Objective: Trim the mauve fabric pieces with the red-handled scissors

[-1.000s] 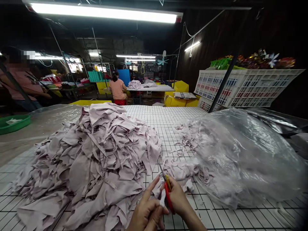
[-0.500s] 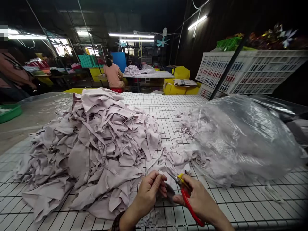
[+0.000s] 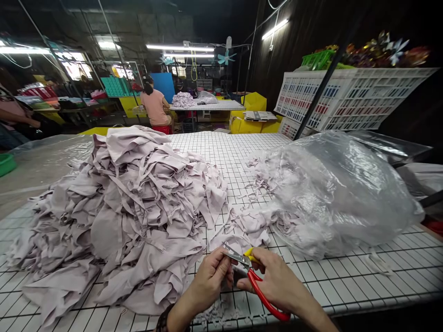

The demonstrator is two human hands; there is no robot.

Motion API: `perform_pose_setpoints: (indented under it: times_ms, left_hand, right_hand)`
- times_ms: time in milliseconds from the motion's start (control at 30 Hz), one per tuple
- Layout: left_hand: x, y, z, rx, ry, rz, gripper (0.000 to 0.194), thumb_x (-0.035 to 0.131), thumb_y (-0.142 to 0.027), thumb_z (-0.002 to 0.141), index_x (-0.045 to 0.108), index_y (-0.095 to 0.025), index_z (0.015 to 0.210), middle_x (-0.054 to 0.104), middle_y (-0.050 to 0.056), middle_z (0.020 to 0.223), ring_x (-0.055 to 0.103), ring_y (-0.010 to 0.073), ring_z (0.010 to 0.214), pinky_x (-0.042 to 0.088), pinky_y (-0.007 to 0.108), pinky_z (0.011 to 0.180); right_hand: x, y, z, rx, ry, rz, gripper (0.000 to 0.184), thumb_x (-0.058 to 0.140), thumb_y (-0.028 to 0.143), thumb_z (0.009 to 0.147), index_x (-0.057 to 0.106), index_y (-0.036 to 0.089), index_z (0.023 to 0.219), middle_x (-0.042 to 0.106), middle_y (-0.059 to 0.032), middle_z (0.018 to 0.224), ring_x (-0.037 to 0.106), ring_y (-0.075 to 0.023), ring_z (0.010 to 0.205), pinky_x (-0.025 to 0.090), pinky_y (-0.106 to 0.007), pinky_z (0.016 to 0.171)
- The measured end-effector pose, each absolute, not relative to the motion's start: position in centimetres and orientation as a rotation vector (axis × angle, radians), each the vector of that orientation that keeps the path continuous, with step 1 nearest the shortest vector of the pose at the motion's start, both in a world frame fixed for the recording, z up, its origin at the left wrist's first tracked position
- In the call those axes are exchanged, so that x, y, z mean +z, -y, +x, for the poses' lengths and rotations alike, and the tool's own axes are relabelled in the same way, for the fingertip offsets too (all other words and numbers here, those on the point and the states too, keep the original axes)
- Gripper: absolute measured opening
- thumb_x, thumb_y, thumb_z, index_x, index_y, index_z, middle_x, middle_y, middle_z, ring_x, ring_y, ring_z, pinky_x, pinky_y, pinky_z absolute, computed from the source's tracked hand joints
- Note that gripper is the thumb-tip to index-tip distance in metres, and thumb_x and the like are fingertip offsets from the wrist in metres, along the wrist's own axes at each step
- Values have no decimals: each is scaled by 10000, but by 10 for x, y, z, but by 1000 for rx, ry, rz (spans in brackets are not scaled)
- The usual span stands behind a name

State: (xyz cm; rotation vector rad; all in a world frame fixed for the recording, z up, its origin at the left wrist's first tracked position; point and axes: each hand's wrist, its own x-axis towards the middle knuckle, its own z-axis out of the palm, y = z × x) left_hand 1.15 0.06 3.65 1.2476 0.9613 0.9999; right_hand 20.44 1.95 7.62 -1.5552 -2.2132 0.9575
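Observation:
Near the front of the table, my left hand (image 3: 212,273) is closed in a pinch, thumb against fingers, on a small bit of pale fabric mostly hidden by the fingertips. My right hand (image 3: 278,280) grips scissors (image 3: 258,286) with one red and one yellow handle. Their metal blades point left and reach over my left fingertips. Just beyond both hands lies a crumpled pale lilac fabric piece (image 3: 247,228). A large heap of similar fabric pieces (image 3: 148,198) rises to the left. Small fabric scraps (image 3: 218,313) are scattered below my hands.
A clear plastic bag (image 3: 342,193) with pale fabric at its mouth lies to the right on the grid-patterned table (image 3: 207,143). White plastic crates (image 3: 349,97) stand behind it. A person (image 3: 154,106) sits at a farther table, and another stands at the far left.
The scissors' blades, apart before, now look closed together and lie closer over my left fingertips. The whole view has shifted slightly, with the scene sliding left.

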Motion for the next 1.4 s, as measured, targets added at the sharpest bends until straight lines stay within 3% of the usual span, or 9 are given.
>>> perform_pose_setpoints:
  times_ms: [667, 867, 933, 1000, 1100, 1167, 1233, 1300, 1400]
  left_hand:
    - [28, 1, 9, 918, -924, 1146, 356, 472, -469, 905, 564, -127, 866, 518, -22, 564, 508, 89, 473, 395, 200, 491]
    - [24, 2, 11, 909, -915, 1148, 352, 441, -469, 915, 557, -141, 857, 497, -18, 595, 487, 96, 486, 397, 216, 503]
    - [29, 6, 11, 889, -945, 1286, 343, 416, -436, 930, 587, -151, 846, 549, 27, 711, 550, 125, 608, 447, 246, 602]
    - [36, 15, 8, 800, -985, 1504, 317, 439, -403, 925, 637, -168, 846, 594, 94, 987, 594, 184, 877, 458, 296, 797]
    - [46, 24, -3, 614, -1043, 1727, 264, 508, -398, 890, 685, -206, 852, 482, 90, 1319, 525, 245, 1127, 392, 328, 950]
    - [48, 19, -11, 601, -1173, 1772, 328, 460, -408, 910, 680, -205, 777, 536, 89, 1239, 574, 232, 1027, 418, 320, 886]
    - [44, 1, -17, 645, -1421, 1814, 389, 389, -403, 936, 644, -194, 728, 592, 94, 1028, 593, 215, 880, 426, 319, 810]
    - [33, -25, -19, 637, -1679, 1849, 303, 416, -374, 925, 616, -183, 799, 577, 90, 935, 577, 223, 840, 416, 328, 790]
    - [12, -63, -15, 540, -1802, 1842, 119, 546, -226, 840, 590, -152, 922, 572, 116, 1000, 564, 248, 926, 399, 342, 830]
  right_hand:
    - [68, -17, 207, 776, 2277, -1633, 410, 656, 502, 707, 402, 201, 594, 514, 43, 585, 396, -106, 547, 246, -236, 522]
    - [55, -17, 213, 997, 2161, -1567, 464, 705, 480, 670, 367, 189, 542, 403, 62, 516, 328, -86, 516, 209, -229, 482]
    - [43, -16, 216, 1227, 1982, -1538, 454, 705, 482, 673, 378, 193, 551, 371, 70, 514, 325, -78, 496, 214, -217, 457]
    - [27, -17, 219, 1448, 1698, -1539, 416, 651, 522, 718, 417, 200, 597, 410, 71, 523, 335, -69, 440, 237, -206, 416]
    - [1, -18, 223, 1599, 1357, -1567, 410, 549, 586, 780, 485, 197, 668, 530, 47, 555, 330, -54, 344, 242, -201, 342]
    - [-13, -20, 224, 1611, 1291, -1569, 416, 558, 590, 775, 508, 189, 682, 582, 30, 576, 328, -44, 319, 232, -192, 319]
    - [-21, -22, 224, 1618, 1284, -1558, 401, 594, 573, 755, 516, 185, 690, 611, 21, 588, 338, -41, 311, 237, -188, 310]
    - [-24, -23, 223, 1616, 1289, -1550, 384, 619, 551, 738, 514, 185, 693, 620, 21, 593, 342, -41, 311, 255, -188, 307]
    - [-20, -23, 219, 1615, 1321, -1539, 347, 645, 501, 729, 502, 188, 687, 610, 32, 583, 345, -43, 330, 274, -183, 315]
